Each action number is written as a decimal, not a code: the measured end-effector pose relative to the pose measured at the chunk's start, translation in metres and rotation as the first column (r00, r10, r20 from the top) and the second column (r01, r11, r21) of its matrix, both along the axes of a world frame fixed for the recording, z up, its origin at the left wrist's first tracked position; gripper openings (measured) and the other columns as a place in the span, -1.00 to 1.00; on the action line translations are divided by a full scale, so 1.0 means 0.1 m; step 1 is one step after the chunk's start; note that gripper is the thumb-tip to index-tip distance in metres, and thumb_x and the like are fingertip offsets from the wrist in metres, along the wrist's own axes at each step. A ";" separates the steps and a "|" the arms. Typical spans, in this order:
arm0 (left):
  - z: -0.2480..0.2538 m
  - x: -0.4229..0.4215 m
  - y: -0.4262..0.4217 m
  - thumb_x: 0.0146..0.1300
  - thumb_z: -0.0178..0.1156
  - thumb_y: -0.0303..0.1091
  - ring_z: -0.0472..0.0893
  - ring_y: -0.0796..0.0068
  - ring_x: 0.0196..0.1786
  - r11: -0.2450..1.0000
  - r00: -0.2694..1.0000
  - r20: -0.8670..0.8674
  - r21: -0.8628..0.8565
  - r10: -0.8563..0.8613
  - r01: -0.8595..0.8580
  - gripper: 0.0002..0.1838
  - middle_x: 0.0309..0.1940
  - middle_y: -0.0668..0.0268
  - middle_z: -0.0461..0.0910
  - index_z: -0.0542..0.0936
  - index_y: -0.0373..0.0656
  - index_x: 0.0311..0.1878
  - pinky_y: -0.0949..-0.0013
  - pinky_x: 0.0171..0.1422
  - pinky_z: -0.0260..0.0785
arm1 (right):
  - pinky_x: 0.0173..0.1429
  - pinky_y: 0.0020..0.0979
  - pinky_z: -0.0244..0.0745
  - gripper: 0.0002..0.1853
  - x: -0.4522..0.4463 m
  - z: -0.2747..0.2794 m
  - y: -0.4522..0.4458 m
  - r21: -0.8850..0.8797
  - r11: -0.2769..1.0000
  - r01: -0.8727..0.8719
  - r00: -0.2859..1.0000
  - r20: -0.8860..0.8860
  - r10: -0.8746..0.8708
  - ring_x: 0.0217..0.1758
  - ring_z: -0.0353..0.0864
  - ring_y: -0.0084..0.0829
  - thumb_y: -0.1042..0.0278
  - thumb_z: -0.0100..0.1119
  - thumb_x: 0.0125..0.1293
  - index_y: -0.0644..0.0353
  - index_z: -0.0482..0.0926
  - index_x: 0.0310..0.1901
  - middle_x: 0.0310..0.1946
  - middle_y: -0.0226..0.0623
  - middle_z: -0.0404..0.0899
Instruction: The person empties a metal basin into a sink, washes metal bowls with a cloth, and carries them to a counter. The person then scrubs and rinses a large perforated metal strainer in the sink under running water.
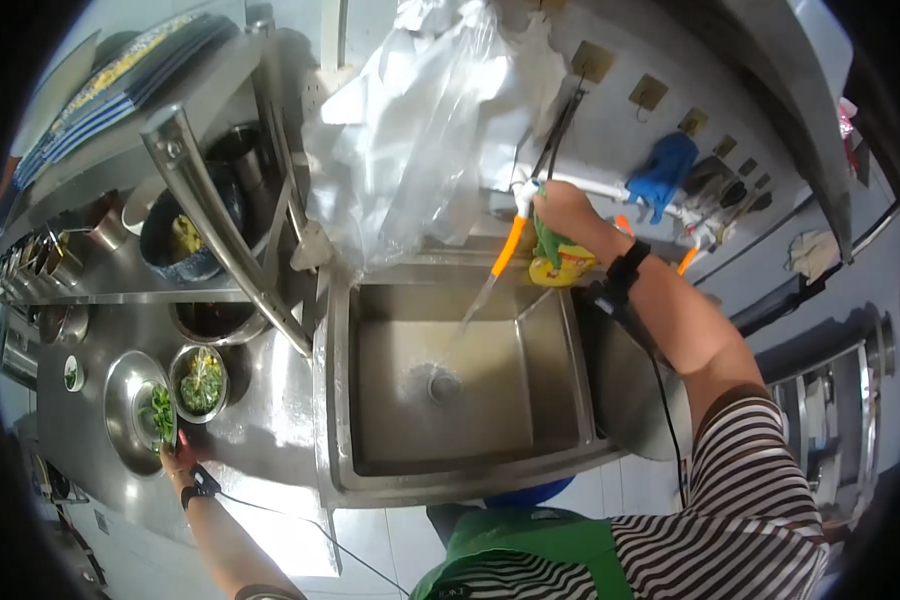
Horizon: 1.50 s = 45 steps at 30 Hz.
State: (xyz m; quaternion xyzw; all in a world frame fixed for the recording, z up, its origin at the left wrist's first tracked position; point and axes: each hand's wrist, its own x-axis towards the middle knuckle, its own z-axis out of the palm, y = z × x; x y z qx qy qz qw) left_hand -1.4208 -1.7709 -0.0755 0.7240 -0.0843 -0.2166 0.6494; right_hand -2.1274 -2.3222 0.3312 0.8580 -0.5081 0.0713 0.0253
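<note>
My left hand (pixel 177 458) grips the near rim of a small bowl of cut green leaves (pixel 160 412), which is tilted over a wide steel bowl (pixel 120 410) on the counter. My right hand (pixel 567 212) is closed at the tap (pixel 525 196) on the wall; its fingertips are partly hidden. From the orange spout (pixel 510 246) water runs into the steel sink (pixel 370 400). Just below my right hand hang a green item and a yellow package (pixel 560 268).
Beside the steel bowl stands a bowl of yellow and green food (pixel 200 383). A shelf (pixel 120 297) with pots and a slanted metal post (pixel 205 205) rise over the counter. Clear plastic bags (pixel 420 140) hang behind the sink; blue gloves (pixel 665 170) hang at right.
</note>
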 end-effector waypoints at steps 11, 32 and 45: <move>0.47 -1.40 0.57 0.34 -0.06 -0.52 0.47 0.08 0.25 0.747 0.803 -0.537 -0.415 0.259 -0.519 -0.60 0.20 -0.06 0.47 0.41 -0.51 0.20 0.12 0.34 0.47 | -0.19 -0.16 0.46 -0.67 -0.32 -0.30 0.30 0.180 0.977 -0.112 0.847 0.532 -0.001 -0.32 0.61 -0.10 0.14 0.15 0.32 0.33 0.49 -0.26 -0.41 0.02 0.59; 2.60 -6.84 0.29 0.13 0.22 -0.50 0.62 0.31 -0.14 0.986 0.927 -0.359 -0.161 -0.106 0.051 -0.65 -0.11 0.18 0.56 0.52 -0.28 0.02 0.20 -0.14 0.62 | 0.38 -0.02 0.23 -0.47 -3.01 -1.22 3.66 0.184 0.898 -0.400 0.827 0.494 0.267 0.36 0.28 -0.01 0.42 0.27 0.19 0.21 0.42 0.22 0.31 -0.07 0.31; 3.64 -9.35 -0.65 0.25 0.16 -0.49 0.58 0.31 0.06 0.621 0.549 -0.293 -0.315 -0.783 0.718 -0.60 0.03 0.25 0.54 0.43 -0.24 0.18 0.23 0.09 0.51 | 0.29 -0.10 0.28 -0.31 -4.14 -0.18 4.01 0.113 0.990 -0.079 0.711 0.703 -0.024 0.23 0.29 0.02 0.07 0.46 0.08 -0.11 0.46 0.28 0.14 0.00 0.33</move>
